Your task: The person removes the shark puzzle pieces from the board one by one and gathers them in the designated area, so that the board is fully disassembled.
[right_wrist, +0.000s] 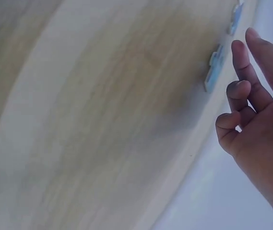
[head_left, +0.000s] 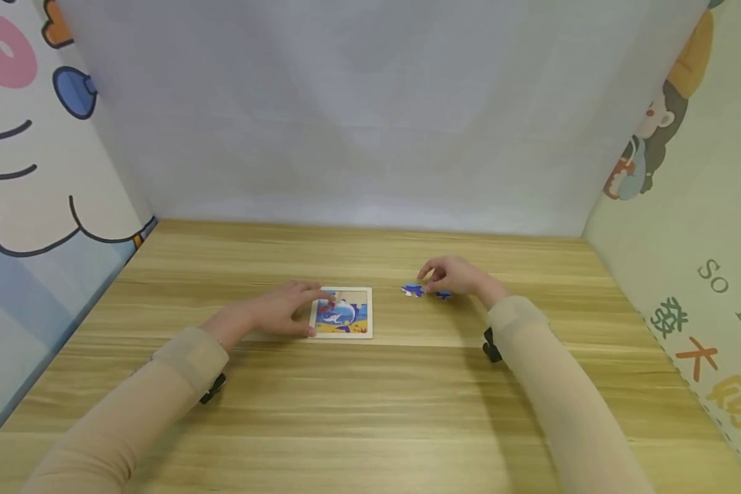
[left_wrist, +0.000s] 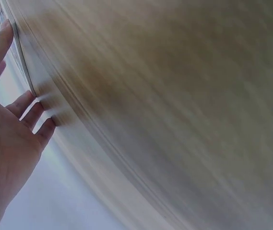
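Left hand [head_left: 284, 310]: fingers spread, only slightly bent, laid over the left edge of the puzzle tray [head_left: 370, 317]; nothing gripped. By uneven pressure the tray could be skewed, or seated pieces unsettled. To the right, on the table [head_left: 358, 412], a blue-and-white loose piece [head_left: 411, 291] is seen lying flat; a second loose piece [head_left: 443, 296] is overhung by the right hand [head_left: 457, 274]. Its fingers are half curled, thumb and forefinger parted, nothing seen held; pieces so thin could be fumbled or flicked away. Materials: pale squarish rim, printed sea scene, bare patch near top; knobbed piece outlines; streaked wood grain beneath.
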